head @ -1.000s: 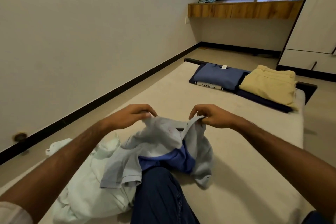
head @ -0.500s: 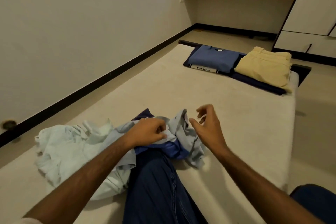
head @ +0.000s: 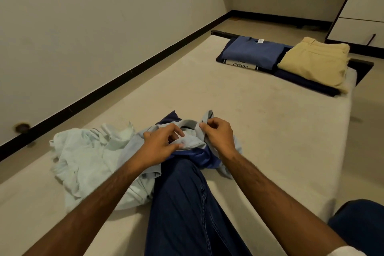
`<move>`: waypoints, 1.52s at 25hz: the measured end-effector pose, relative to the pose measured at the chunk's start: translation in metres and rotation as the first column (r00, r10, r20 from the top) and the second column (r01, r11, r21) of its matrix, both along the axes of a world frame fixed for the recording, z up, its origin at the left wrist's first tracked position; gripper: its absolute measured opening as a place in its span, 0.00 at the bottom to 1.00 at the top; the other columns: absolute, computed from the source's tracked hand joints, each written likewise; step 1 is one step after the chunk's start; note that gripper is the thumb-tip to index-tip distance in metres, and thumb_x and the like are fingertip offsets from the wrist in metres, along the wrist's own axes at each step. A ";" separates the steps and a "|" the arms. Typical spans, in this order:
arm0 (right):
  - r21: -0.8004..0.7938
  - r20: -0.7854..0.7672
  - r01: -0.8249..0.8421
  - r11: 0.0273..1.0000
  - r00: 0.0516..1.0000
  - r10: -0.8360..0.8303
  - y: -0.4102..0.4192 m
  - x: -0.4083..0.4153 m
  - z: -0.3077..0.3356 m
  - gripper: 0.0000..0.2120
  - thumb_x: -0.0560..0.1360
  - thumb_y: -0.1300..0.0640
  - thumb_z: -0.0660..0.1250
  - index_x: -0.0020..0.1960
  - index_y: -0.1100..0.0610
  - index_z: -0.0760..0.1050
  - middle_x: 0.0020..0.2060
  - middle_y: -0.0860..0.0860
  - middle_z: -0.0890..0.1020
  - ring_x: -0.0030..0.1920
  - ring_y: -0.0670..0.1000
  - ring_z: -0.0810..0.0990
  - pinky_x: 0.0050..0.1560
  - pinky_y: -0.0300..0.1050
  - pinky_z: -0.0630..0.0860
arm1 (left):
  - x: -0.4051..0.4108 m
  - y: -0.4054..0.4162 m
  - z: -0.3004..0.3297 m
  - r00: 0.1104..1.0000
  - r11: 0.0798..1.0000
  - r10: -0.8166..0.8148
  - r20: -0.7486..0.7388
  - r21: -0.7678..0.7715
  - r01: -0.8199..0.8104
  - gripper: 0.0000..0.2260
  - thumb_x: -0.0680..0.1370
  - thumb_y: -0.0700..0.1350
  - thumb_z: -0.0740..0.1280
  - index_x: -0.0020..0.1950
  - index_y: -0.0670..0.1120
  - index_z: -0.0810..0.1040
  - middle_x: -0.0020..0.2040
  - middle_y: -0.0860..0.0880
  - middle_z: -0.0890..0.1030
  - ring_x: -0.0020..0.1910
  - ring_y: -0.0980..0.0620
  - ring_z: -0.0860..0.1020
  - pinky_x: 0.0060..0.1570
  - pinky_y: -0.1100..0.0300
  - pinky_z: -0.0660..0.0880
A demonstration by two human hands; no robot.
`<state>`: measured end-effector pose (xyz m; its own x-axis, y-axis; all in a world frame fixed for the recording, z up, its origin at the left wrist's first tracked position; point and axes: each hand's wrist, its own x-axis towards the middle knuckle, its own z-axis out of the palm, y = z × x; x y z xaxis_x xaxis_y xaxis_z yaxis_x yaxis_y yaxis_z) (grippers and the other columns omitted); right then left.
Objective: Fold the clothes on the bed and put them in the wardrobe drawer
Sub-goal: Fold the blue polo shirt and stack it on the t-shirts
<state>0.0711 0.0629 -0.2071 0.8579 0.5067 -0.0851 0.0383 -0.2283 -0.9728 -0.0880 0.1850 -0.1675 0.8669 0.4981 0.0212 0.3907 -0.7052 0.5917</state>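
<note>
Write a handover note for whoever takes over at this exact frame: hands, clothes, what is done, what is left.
Left hand: pinches the grey shirt at its button edge.
Right hand: fingers grip the same shirt by the collar.
The shirt lies crumpled over a blue garment by the person's knee; a pale green garment is heaped to the left.
Done: folded blue top and beige trousers, stacked on dark folded clothes at the far end of the bed.
Left: fold the three loose pieces, then move everything to the wardrobe drawer.
</note>
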 end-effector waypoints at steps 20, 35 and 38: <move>0.037 0.412 -0.345 0.938 0.860 0.301 -0.023 -0.021 0.022 0.02 0.77 0.58 0.73 0.49 0.54 0.82 0.43 0.44 0.83 0.45 0.44 0.81 0.45 0.34 0.77 | 0.017 -0.002 0.005 0.953 0.861 0.150 0.264 -0.508 0.005 0.06 0.76 0.41 0.74 0.52 0.46 0.81 0.48 0.47 0.85 0.49 0.49 0.83 0.49 0.55 0.80; -0.021 0.660 -0.345 0.939 0.700 0.272 -0.023 -0.016 0.016 0.02 0.77 0.57 0.71 0.48 0.56 0.79 0.40 0.47 0.82 0.40 0.48 0.79 0.42 0.48 0.77 | 0.030 -0.013 0.014 0.936 0.768 0.269 0.225 -0.637 -0.068 0.15 0.76 0.37 0.73 0.61 0.43 0.74 0.45 0.40 0.85 0.42 0.50 0.84 0.45 0.58 0.80; -0.028 0.717 -0.312 0.950 0.655 0.236 -0.021 -0.014 0.013 0.02 0.76 0.61 0.69 0.47 0.56 0.79 0.39 0.49 0.82 0.39 0.49 0.79 0.41 0.51 0.77 | 0.027 -0.011 0.015 0.965 0.803 0.153 0.212 -0.595 0.003 0.18 0.76 0.39 0.73 0.63 0.47 0.73 0.48 0.42 0.84 0.45 0.52 0.84 0.43 0.62 0.79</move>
<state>0.0569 0.0419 -0.1937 0.4630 0.7013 0.5421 0.7656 -0.0082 -0.6433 -0.0608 0.1736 -0.1525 0.8330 0.5448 -0.0966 0.2202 -0.1663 0.9612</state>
